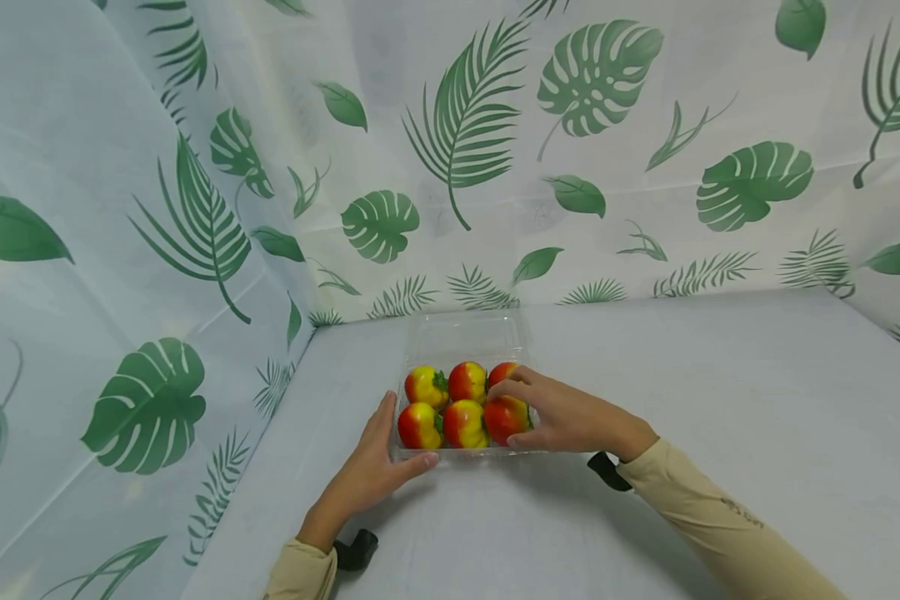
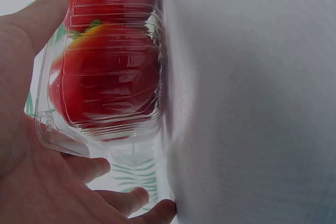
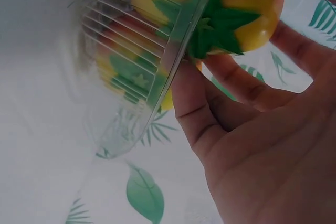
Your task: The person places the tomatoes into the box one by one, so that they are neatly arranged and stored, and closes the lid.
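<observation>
A clear plastic box (image 1: 471,452) holds several red-and-yellow bell peppers (image 1: 466,424) with green leafy tops, in two rows. My right hand (image 1: 558,414) grips the front right bell pepper (image 1: 504,420) between thumb and fingers. In the right wrist view this pepper (image 3: 252,11) sits at the rim, its green top facing the palm. The back right pepper (image 1: 502,372) is partly hidden by that hand. At the box's front left corner my left hand (image 1: 371,467) rests with fingers extended along the side and thumb at the front edge. Through the box wall, the left wrist view shows a red pepper (image 2: 113,74).
The box's clear lid (image 1: 465,333) is folded back behind the peppers. A white cloth covers the table (image 1: 682,375). Leaf-printed white curtains (image 1: 495,167) hang at the back and left. Each wrist carries a black device (image 1: 357,550).
</observation>
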`<state>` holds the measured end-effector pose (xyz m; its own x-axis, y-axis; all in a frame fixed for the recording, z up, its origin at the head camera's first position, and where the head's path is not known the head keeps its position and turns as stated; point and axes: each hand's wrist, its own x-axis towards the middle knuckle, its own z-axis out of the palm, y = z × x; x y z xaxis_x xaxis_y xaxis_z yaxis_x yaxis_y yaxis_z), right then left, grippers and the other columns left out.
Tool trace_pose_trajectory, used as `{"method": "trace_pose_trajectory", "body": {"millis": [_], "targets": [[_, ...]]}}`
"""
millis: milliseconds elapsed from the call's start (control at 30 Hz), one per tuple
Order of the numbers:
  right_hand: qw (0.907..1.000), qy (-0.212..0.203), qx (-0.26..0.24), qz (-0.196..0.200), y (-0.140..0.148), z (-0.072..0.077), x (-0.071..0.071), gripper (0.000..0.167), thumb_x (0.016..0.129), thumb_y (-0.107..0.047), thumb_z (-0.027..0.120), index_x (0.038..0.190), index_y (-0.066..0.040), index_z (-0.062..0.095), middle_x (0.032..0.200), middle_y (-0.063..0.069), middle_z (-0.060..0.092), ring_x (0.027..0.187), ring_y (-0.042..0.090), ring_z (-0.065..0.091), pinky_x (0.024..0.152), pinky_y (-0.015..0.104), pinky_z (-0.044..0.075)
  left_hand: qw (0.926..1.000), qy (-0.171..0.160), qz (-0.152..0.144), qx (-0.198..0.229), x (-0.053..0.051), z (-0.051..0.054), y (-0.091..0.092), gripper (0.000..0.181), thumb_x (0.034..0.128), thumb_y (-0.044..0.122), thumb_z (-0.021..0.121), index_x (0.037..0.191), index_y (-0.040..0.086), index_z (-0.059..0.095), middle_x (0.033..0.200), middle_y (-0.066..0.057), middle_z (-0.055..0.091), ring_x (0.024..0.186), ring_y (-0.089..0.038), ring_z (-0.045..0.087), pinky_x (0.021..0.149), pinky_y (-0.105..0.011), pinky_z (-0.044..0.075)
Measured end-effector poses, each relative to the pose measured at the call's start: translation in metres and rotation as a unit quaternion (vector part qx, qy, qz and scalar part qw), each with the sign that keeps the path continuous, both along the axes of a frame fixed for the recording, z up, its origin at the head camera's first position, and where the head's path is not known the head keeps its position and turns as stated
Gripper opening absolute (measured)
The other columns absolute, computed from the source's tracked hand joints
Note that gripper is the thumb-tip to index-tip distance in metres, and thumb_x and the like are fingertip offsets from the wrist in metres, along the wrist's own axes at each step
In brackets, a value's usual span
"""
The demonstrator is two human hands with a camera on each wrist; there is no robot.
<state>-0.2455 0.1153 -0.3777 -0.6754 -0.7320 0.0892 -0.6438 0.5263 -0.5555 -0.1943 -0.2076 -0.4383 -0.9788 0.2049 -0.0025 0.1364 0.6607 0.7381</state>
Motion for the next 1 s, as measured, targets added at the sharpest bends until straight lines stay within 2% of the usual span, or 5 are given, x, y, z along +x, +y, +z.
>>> {"method": "trace_pose_trajectory", "body": {"millis": [167, 400, 567, 833, 1000], "targets": [[0.9999, 0.012, 0.007, -0.007, -0.0003, 0.0038, 0.0024, 0.047, 0.093, -0.024, 0.086, 0.134, -0.014, 0.065, 0.138, 0.01, 0.058, 0.122, 0.031, 0.06, 0.103, 0.052, 0.056, 1.0, 0.002, 0.0, 0.001, 0.0, -0.0004, 0.0005, 0.124, 0.0913, 0.058, 0.08, 0.172, 0.004, 0.002, 0.178, -0.017, 0.003, 0.163, -0.037, 0.007, 0.127, -0.061, 0.013], [0.9984, 0.052, 0.017, 0.01, -0.0005, 0.0046, 0.0014, 0.03, 0.097, -0.017, 0.081, 0.125, -0.011, 0.07, 0.127, 0.005, 0.064, 0.112, 0.024, 0.062, 0.097, 0.045, 0.059, 1.0, 0.004, 0.002, 0.0, 0.0007, -0.0006, 0.001, 0.125, 0.0904, 0.06, 0.08, 0.172, 0.003, 0.003, 0.178, -0.018, 0.004, 0.163, -0.038, 0.008, 0.127, -0.062, 0.013], [0.998, 0.059, 0.022, 0.012, -0.0007, 0.004, 0.001, 0.029, 0.096, -0.014, 0.081, 0.123, -0.008, 0.071, 0.123, 0.004, 0.065, 0.108, 0.022, 0.063, 0.094, 0.041, 0.06, 1.0, 0.002, 0.003, -0.004, 0.0004, -0.0005, 0.0011, 0.124, 0.0906, 0.059, 0.08, 0.172, 0.003, 0.005, 0.178, -0.019, 0.005, 0.163, -0.039, 0.01, 0.127, -0.063, 0.015], [0.9955, 0.087, 0.037, -0.011, 0.0004, 0.0046, 0.0016, 0.029, 0.095, -0.018, 0.083, 0.12, -0.009, 0.072, 0.117, 0.004, 0.068, 0.108, 0.025, 0.061, 0.093, 0.044, 0.059, 0.9998, -0.012, 0.0, -0.016, -0.0018, 0.0044, 0.0003, 0.126, 0.0897, 0.062, 0.08, 0.172, 0.005, 0.004, 0.179, -0.016, 0.004, 0.163, -0.036, 0.009, 0.128, -0.059, 0.014], [0.9957, 0.084, 0.035, -0.015, 0.0022, 0.0052, 0.0003, 0.029, 0.096, -0.021, 0.083, 0.12, -0.009, 0.073, 0.116, 0.003, 0.069, 0.108, 0.026, 0.062, 0.094, 0.046, 0.059, 0.9998, -0.019, -0.001, -0.006, -0.0018, 0.008, -0.0032, 0.125, 0.0901, 0.06, 0.08, 0.173, 0.007, 0.003, 0.179, -0.016, 0.004, 0.163, -0.037, 0.011, 0.127, -0.061, 0.016]]}}
